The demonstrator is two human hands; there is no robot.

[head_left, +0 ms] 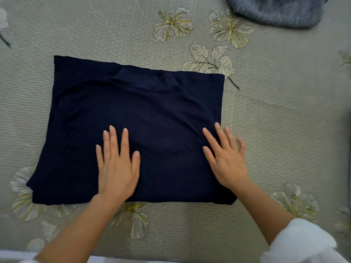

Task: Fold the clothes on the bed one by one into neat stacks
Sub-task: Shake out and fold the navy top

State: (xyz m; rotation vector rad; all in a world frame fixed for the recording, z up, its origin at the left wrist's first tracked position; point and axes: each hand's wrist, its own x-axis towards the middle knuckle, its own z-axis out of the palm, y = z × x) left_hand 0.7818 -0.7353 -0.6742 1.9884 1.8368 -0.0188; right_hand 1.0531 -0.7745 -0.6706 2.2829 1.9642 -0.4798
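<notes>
Mid-bed, on floral bedspread point(76, 35): navy garment point(142, 111) folded to rough rectangle, flat, few creases near far edge. On its near-centre part: L hand point(117, 168), palm down, fingers straight & close together, pressing cloth, gripping nothing. On near-rt part: R hand point(226, 160), also flat, fingers spread apart, outer ones past garment's rt edge over bedspread, slightly blurred. Bottom rt: white sleeve point(300, 242) on rt forearm. Far rt corner: grey fuzzy fabric point(275, 12), well apart from garment.

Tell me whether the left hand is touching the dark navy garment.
Touching. The head view shows the left hand lying flat on the navy garment.
</notes>
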